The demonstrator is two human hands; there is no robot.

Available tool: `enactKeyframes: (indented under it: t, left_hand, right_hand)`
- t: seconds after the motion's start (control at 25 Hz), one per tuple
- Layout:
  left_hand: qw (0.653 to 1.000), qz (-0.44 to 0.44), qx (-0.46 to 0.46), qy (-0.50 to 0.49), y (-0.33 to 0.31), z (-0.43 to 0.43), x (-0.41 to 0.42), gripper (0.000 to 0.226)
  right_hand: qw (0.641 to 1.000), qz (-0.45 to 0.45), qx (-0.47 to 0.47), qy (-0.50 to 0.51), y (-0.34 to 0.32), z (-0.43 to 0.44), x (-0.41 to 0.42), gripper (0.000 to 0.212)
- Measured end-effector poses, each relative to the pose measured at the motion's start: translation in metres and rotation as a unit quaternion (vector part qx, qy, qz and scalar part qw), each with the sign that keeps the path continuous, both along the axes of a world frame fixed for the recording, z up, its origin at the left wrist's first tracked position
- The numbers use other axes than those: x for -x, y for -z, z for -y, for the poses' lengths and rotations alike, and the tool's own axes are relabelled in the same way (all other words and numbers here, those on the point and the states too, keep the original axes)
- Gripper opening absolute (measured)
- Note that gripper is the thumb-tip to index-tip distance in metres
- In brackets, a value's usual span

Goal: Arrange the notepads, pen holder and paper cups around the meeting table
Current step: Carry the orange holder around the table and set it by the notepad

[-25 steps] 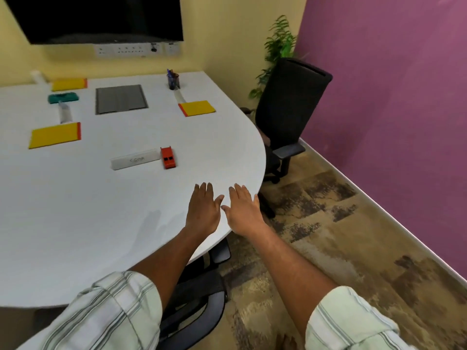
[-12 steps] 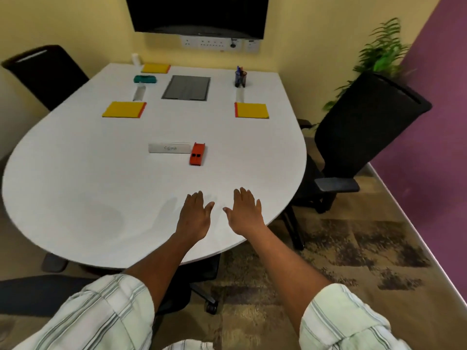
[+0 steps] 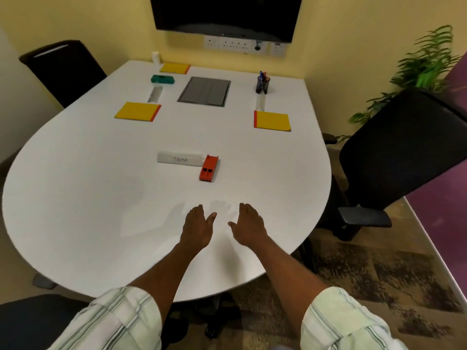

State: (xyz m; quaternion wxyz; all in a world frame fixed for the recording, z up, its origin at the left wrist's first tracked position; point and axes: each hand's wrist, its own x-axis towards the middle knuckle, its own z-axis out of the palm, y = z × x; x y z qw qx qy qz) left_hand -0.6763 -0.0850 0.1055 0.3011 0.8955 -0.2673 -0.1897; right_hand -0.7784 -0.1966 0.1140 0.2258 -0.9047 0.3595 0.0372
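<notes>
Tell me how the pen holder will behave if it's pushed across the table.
The pen holder stands tall and narrow, so it may tip. Its pens stick out above the rim and could rattle or spill. It looks light, likely sliding easily on the smooth table.

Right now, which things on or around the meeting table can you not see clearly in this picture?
- White object at the far table edge: head view, too small to tell if it is a paper cup.
- Pen holder: pens too small to count.
- Near chair: cut off by the bottom edge.
- Plant: blurred, partly behind the right chair.

At twelve o'clock we see the screen (image 3: 225, 16) cut off; the plant (image 3: 427, 64) at two o'clock is blurred.
</notes>
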Motion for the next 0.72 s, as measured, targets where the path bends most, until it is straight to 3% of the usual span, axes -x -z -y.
enactKeyframes:
  t: [0.16, 0.32, 0.72]
  left_hand:
    - [0.997, -0.038, 0.034, -0.058, 0.013, 0.032, -0.02, 0.059]
    - [0.956, -0.184, 0.095, -0.208, 0.024, 0.074, -0.058, 0.053]
    - [0.944, -0.156, -0.023, -0.29, 0.06, 0.159, -0.138, 0.091]
  right_hand:
    - [0.999, -0.017, -0.024, -0.024, 0.012, 0.037, -0.03, 0.055]
    - [0.996, -0.032, -0.026, -0.078, 0.03, 0.091, -0.073, 0.052]
    - [0.977, -0.043, -0.059, -0.198, 0.058, 0.232, -0.219, 0.064]
